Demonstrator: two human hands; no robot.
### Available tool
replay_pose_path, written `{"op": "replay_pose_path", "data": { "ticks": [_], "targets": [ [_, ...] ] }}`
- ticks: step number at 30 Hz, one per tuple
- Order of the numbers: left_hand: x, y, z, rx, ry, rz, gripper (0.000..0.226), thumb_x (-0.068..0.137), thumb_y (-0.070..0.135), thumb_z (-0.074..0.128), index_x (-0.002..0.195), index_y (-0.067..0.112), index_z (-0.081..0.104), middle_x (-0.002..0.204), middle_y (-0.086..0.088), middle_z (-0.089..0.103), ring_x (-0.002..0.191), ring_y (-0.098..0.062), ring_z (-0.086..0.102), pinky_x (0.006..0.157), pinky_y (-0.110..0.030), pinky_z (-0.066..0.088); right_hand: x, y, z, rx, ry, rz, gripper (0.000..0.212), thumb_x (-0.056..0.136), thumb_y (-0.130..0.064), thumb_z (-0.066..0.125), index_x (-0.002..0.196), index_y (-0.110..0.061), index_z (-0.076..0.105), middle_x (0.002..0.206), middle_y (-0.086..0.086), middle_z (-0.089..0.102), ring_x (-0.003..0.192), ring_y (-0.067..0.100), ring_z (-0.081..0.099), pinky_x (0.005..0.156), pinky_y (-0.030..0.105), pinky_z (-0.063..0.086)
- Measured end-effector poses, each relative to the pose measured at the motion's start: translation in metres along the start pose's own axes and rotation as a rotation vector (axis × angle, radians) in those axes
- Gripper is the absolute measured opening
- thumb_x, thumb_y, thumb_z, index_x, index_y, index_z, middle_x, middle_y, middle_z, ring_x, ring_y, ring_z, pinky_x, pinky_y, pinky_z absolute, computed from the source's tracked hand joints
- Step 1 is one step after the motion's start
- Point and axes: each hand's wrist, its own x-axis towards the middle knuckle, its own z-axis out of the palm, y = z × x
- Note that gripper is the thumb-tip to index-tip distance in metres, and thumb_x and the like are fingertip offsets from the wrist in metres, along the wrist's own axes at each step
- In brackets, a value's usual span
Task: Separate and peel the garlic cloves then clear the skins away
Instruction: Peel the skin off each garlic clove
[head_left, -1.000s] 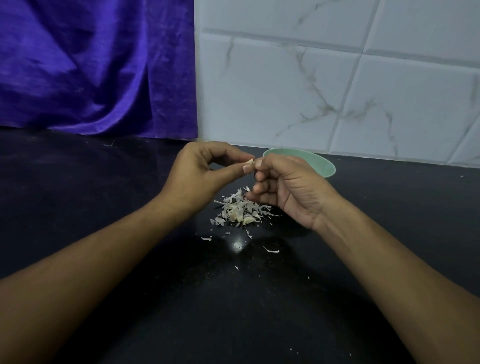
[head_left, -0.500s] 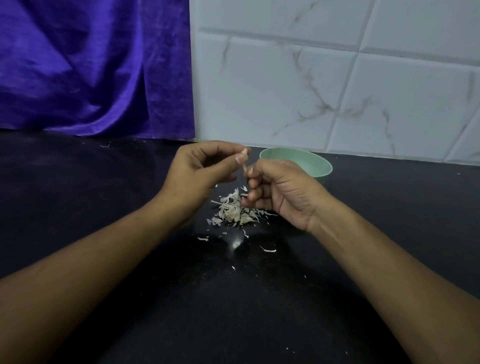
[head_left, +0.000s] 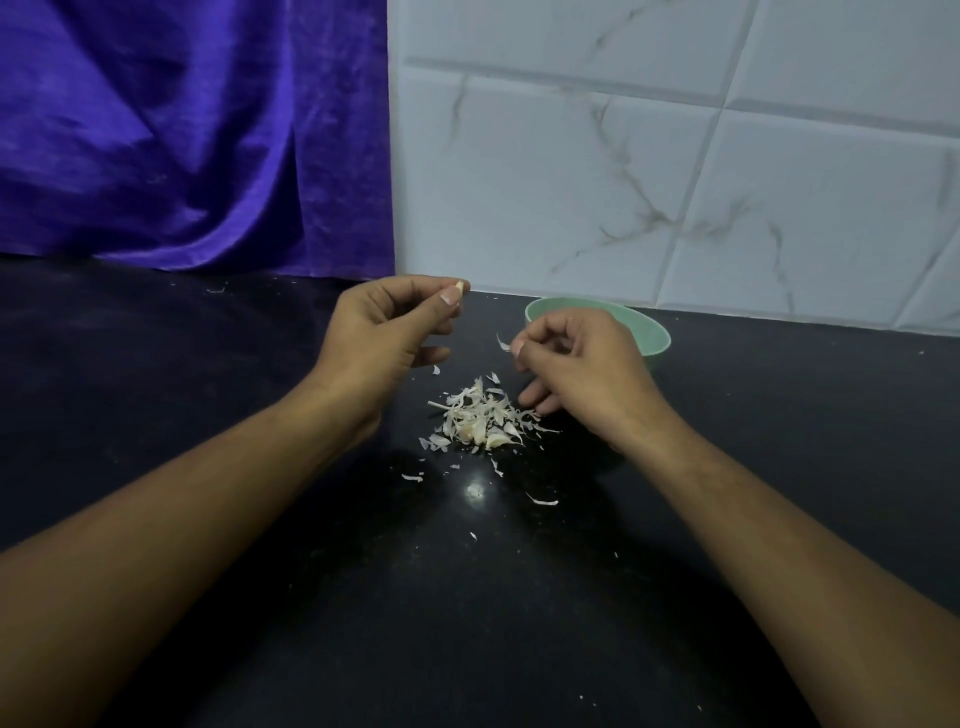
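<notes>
Our hands, together a moment ago, are now apart. Our left hand (head_left: 384, 332) pinches the garlic clove (head_left: 460, 287) and our right hand (head_left: 582, 364) pinches a torn-off strip of skin (head_left: 502, 343), so the peeling seems to be advancing. The pile of skins (head_left: 480, 421) lies mid-counter (head_left: 208, 415). The green bowl (head_left: 655, 332) sits near the back edge, behind our right hand, and blocks nothing.

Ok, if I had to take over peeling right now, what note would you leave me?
Left hand pinches a garlic clove at its fingertips, above the counter.
Right hand pinches a flake of skin, apart from the clove.
The pile of skins lies on the counter between the hands, with what look like a few cloves in it. Stray flakes lie nearer you. The green bowl stands behind the right hand, its inside hidden.
Done: plenty of skin is off.
Left: finish this clove, peel any in the pile, clear the skins away.
</notes>
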Motion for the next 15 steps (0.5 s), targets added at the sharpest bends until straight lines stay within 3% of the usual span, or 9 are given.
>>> {"op": "replay_pose_path", "data": {
  "ticks": [6, 10, 13, 15],
  "targets": [
    [-0.002, 0.001, 0.003, 0.017, -0.054, -0.024, 0.014, 0.093, 0.017, 0.074, 0.107, 0.015, 0.078, 0.093, -0.001, 0.075, 0.082, -0.007, 0.065, 0.069, -0.026, 0.060, 0.001, -0.001, -0.002, -0.012, 0.020, -0.010, 0.011, 0.090, -0.009, 0.076, 0.084, -0.007, 0.067, 0.068, 0.009, 0.065, 0.055, 0.021, 0.074, 0.043, 0.031, 0.054],
    [-0.002, 0.000, 0.002, 0.026, -0.082, -0.037, 0.015, 0.090, 0.016, 0.078, 0.104, 0.011, 0.076, 0.092, -0.003, 0.075, 0.080, -0.008, 0.067, 0.069, -0.027, 0.060, -0.001, -0.003, -0.003, -0.009, 0.024, -0.061, 0.008, 0.098, -0.015, 0.069, 0.090, -0.011, 0.070, 0.069, 0.001, 0.064, 0.053, 0.021, 0.072, 0.040, 0.026, 0.048],
    [-0.003, 0.001, 0.002, 0.020, -0.119, -0.055, 0.018, 0.090, 0.016, 0.077, 0.106, 0.008, 0.076, 0.094, -0.003, 0.075, 0.082, -0.008, 0.066, 0.068, -0.025, 0.060, -0.004, -0.010, -0.001, 0.166, -0.028, -0.101, 0.013, 0.103, -0.016, 0.061, 0.106, -0.013, 0.074, 0.088, 0.009, 0.070, 0.058, 0.024, 0.072, 0.047, 0.033, 0.053],
    [-0.004, 0.002, 0.001, 0.009, -0.157, -0.065, 0.021, 0.088, 0.019, 0.076, 0.108, 0.009, 0.077, 0.095, -0.001, 0.075, 0.085, -0.009, 0.066, 0.068, -0.025, 0.061, -0.006, -0.015, 0.000, 0.304, -0.069, -0.110, 0.011, 0.101, -0.016, 0.066, 0.107, -0.011, 0.073, 0.095, 0.015, 0.071, 0.061, 0.025, 0.072, 0.057, 0.045, 0.057]
  ]
}}
